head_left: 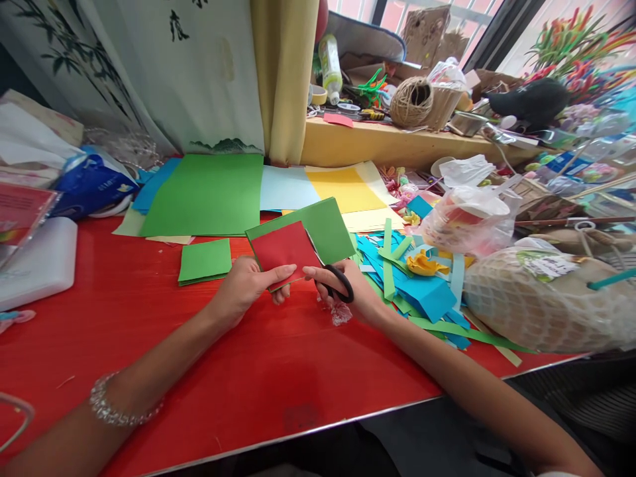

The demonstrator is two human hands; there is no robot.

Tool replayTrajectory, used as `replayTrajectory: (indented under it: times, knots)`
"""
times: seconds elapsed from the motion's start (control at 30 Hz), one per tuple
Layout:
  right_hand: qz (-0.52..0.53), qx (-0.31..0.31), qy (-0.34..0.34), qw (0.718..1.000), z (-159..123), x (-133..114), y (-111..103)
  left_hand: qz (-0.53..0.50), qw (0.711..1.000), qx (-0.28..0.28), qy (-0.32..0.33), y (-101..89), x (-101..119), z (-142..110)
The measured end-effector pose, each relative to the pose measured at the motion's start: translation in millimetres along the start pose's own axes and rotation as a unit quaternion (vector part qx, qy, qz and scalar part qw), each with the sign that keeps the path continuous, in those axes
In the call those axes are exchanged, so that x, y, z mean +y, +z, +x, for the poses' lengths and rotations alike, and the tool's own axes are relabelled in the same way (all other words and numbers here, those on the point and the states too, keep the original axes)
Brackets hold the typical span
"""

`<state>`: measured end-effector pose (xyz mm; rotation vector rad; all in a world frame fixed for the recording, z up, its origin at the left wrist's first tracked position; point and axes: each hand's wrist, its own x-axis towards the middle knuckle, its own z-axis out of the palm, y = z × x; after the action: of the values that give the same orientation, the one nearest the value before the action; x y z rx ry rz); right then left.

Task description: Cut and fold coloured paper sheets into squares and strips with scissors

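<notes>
My left hand (248, 286) pinches a red paper square (285, 250) by its lower edge, together with a larger green sheet (328, 228) that shows behind it. My right hand (355, 288) is closed around scissors with black handles (342, 283). Their blades lie along the right edge of the red square, against the green paper; how far they have cut in I cannot tell. A small stack of green squares (205, 260) rests on the red table (238, 391), left of my hands. A crumpled clear scrap (340, 313) sits just below the scissors.
Large green sheets (213, 192), light blue paper (288, 189) and yellow paper (342, 189) lie behind my hands. Blue and green strips (422, 291) are heaped to the right, beside a net-wrapped bundle (541, 305). A ledge at the back holds a twine ball (412, 103). A white case (40, 262) stands left.
</notes>
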<state>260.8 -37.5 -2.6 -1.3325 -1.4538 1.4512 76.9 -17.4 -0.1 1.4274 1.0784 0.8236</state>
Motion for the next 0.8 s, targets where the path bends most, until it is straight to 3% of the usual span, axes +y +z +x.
replayTrajectory:
  times: [0.33,0.47,0.63,0.73,0.8]
  knots:
    - [-0.023,0.015,-0.071,0.997,-4,0,1,0.008,1.0,-0.002,0.008,1.5,1,-1]
    - [-0.008,-0.02,-0.041,0.999,4,0,-4,-0.034,0.999,0.003,-0.015,-1.2,0,2]
    - [-0.085,-0.12,0.019,0.989,11,-8,-32,-0.084,0.995,0.036,-0.037,-9.1,-3,8]
    - [-0.176,-0.104,-0.006,0.979,7,-18,-53,-0.085,0.995,0.046,-0.035,-12.1,-4,10]
    - [-0.172,-0.085,-0.031,0.981,3,-24,-62,-0.085,0.995,0.052,-0.03,-13.1,-5,10]
